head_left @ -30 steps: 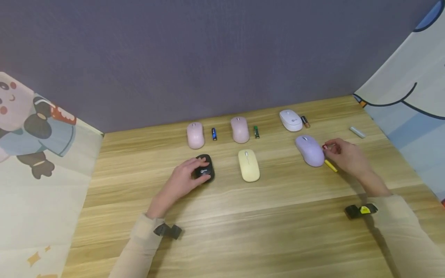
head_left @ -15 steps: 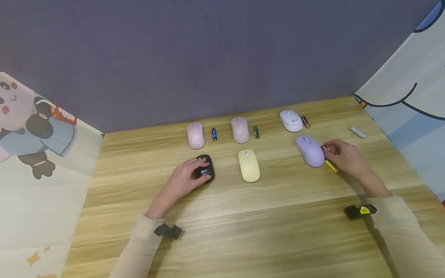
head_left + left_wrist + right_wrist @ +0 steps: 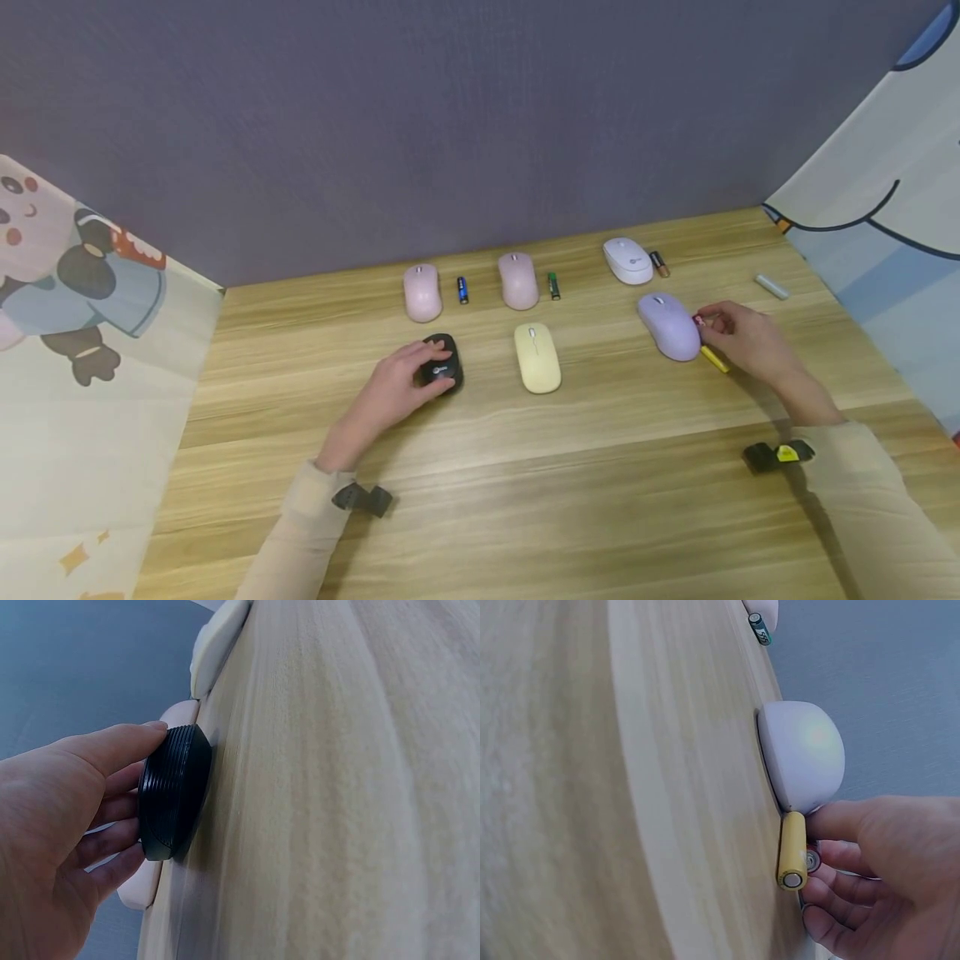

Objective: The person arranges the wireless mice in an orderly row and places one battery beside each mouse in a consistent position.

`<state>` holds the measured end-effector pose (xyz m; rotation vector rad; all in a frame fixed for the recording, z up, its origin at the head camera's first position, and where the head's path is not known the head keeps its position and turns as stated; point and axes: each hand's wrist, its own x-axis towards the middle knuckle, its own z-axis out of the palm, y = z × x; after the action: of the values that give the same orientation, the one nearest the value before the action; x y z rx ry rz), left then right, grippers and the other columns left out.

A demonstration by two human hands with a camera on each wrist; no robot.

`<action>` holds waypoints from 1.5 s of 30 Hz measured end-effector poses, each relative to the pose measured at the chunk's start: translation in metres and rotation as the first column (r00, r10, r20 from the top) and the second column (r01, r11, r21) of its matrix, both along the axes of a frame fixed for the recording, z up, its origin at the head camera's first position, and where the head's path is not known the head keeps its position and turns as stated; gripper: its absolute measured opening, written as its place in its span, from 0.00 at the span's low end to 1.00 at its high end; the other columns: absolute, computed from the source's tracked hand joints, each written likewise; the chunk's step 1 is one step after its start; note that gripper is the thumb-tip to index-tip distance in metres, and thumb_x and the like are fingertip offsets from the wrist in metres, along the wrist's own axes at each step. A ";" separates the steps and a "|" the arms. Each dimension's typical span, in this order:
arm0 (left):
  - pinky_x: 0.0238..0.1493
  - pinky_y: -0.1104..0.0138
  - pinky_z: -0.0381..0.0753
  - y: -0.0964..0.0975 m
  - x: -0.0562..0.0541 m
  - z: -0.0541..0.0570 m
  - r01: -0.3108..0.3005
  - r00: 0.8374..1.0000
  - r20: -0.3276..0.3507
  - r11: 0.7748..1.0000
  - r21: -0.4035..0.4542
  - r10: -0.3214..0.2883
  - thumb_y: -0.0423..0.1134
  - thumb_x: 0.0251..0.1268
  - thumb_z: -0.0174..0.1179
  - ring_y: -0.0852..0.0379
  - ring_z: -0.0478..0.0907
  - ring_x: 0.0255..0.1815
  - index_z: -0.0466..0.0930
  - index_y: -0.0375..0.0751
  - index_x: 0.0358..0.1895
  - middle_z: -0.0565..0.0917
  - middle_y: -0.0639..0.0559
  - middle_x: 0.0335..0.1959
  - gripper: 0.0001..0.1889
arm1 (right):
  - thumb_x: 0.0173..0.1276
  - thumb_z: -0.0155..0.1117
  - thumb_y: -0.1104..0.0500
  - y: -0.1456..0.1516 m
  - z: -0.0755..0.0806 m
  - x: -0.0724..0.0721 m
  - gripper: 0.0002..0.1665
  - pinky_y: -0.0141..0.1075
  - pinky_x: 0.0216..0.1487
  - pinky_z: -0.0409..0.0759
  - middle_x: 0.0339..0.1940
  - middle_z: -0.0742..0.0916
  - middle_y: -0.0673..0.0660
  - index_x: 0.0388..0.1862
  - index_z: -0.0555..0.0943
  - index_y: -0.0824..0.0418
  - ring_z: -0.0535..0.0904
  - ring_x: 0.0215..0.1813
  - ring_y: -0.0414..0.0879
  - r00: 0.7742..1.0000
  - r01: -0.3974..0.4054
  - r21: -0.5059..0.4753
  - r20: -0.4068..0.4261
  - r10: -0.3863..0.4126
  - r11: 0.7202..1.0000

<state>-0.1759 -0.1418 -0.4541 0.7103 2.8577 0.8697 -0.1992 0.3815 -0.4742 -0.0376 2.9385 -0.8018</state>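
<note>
My left hand (image 3: 386, 385) holds the black computer mouse (image 3: 442, 368), thumb on its near side and fingers over its far end. In the left wrist view, the ribbed side of this black mouse (image 3: 174, 787) shows as it rests on the table. My right hand (image 3: 748, 337) pinches a small red battery (image 3: 700, 320) at the right side of the purple mouse (image 3: 669, 327). A yellow battery (image 3: 714, 359) lies just below the fingertips. In the right wrist view, the red battery's end (image 3: 813, 859) shows behind the yellow battery (image 3: 793, 851); the fingers hide the rest.
Along the back stand two pink mice, a left one (image 3: 422, 293) and a right one (image 3: 518, 281), and a white mouse (image 3: 627, 260). Blue (image 3: 462, 290), green (image 3: 553, 285) and black-and-copper (image 3: 659, 263) batteries lie beside them. A yellow mouse (image 3: 537, 358) sits mid-table; a silver battery (image 3: 771, 286) lies far right.
The red battery in my right fingers has shifted very slightly left, against the purple mouse's side, since a second ago. My left hand and the black mouse stay put.
</note>
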 end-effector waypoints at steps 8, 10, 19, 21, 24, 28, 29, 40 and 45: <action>0.76 0.45 0.68 0.000 0.000 0.000 0.002 1.000 -0.009 1.000 -0.002 -0.003 0.48 0.66 0.72 0.35 0.71 0.73 0.84 0.41 0.60 0.79 0.40 0.69 0.23 | 0.78 0.60 0.52 0.000 0.001 0.001 0.23 0.34 0.28 0.70 0.37 0.82 0.61 0.61 0.77 0.70 0.74 0.35 0.50 1.000 0.004 -0.004 0.012 -0.004 1.000; 0.76 0.45 0.68 0.000 0.000 0.000 0.002 1.000 -0.008 1.000 -0.003 -0.002 0.48 0.66 0.72 0.36 0.72 0.73 0.84 0.41 0.60 0.79 0.40 0.69 0.23 | 0.79 0.60 0.52 -0.001 0.001 0.001 0.24 0.34 0.28 0.70 0.37 0.82 0.61 0.61 0.77 0.70 0.74 0.34 0.50 1.000 0.006 -0.003 0.014 -0.006 1.000; 0.76 0.46 0.69 0.000 0.001 0.000 0.002 1.000 -0.009 1.000 0.005 -0.002 0.48 0.66 0.72 0.38 0.73 0.72 0.84 0.41 0.60 0.78 0.41 0.69 0.24 | 0.82 0.54 0.48 0.001 0.001 0.002 0.27 0.36 0.32 0.74 0.40 0.84 0.66 0.61 0.76 0.71 0.78 0.39 0.56 1.000 0.011 -0.021 -0.010 -0.012 1.000; 0.76 0.46 0.68 0.000 0.001 0.000 0.001 1.000 -0.011 1.000 0.005 -0.001 0.48 0.65 0.72 0.37 0.72 0.73 0.84 0.41 0.60 0.78 0.41 0.69 0.24 | 0.83 0.52 0.47 0.002 0.000 0.004 0.29 0.42 0.36 0.78 0.43 0.85 0.70 0.62 0.76 0.72 0.81 0.42 0.60 0.999 0.017 -0.031 -0.027 -0.017 0.999; 0.76 0.46 0.69 0.000 0.001 -0.001 0.004 1.000 -0.016 1.000 0.008 -0.003 0.48 0.65 0.73 0.37 0.73 0.72 0.84 0.41 0.60 0.78 0.41 0.69 0.24 | 0.83 0.50 0.47 0.003 0.000 0.006 0.30 0.54 0.43 0.82 0.48 0.85 0.75 0.63 0.75 0.74 0.82 0.48 0.67 0.998 0.029 -0.053 -0.047 -0.032 0.998; 0.75 0.47 0.71 -0.001 0.000 -0.002 0.010 1.000 -0.026 1.000 0.014 -0.009 0.47 0.65 0.73 0.39 0.75 0.71 0.84 0.41 0.60 0.79 0.40 0.69 0.24 | 0.83 0.50 0.49 0.006 0.000 0.011 0.29 0.64 0.50 0.80 0.51 0.84 0.79 0.63 0.74 0.76 0.81 0.52 0.71 0.997 0.040 -0.074 -0.065 -0.045 0.996; 0.74 0.47 0.71 -0.001 0.000 -0.002 0.010 1.000 -0.027 1.000 0.015 -0.010 0.47 0.65 0.73 0.39 0.75 0.70 0.84 0.41 0.60 0.79 0.40 0.69 0.24 | 0.83 0.51 0.49 0.006 0.000 0.012 0.29 0.65 0.50 0.79 0.51 0.83 0.79 0.62 0.74 0.76 0.81 0.52 0.71 0.996 0.044 -0.075 -0.069 -0.049 0.996; 0.76 0.45 0.68 -0.001 0.000 -0.002 0.010 1.000 -0.028 1.000 0.009 -0.009 0.48 0.65 0.72 0.35 0.72 0.72 0.84 0.41 0.60 0.79 0.40 0.69 0.24 | 0.77 0.63 0.42 0.010 0.004 0.031 0.32 0.31 0.30 0.75 0.38 0.86 0.67 0.50 0.79 0.74 0.80 0.37 0.52 0.998 0.049 -0.041 -0.030 -0.050 0.998; 0.75 0.47 0.70 -0.001 -0.001 -0.003 0.009 1.000 -0.028 1.000 0.009 -0.009 0.48 0.65 0.72 0.38 0.74 0.71 0.84 0.41 0.60 0.79 0.40 0.69 0.24 | 0.72 0.70 0.44 0.011 0.005 0.038 0.29 0.27 0.30 0.75 0.38 0.87 0.62 0.49 0.81 0.72 0.78 0.36 0.45 1.000 0.010 -0.035 -0.015 -0.011 0.999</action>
<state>-0.1766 -0.1425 -0.4567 0.7415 2.8749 0.8789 -0.1609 0.3926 -0.4689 -0.0308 2.9409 -0.8585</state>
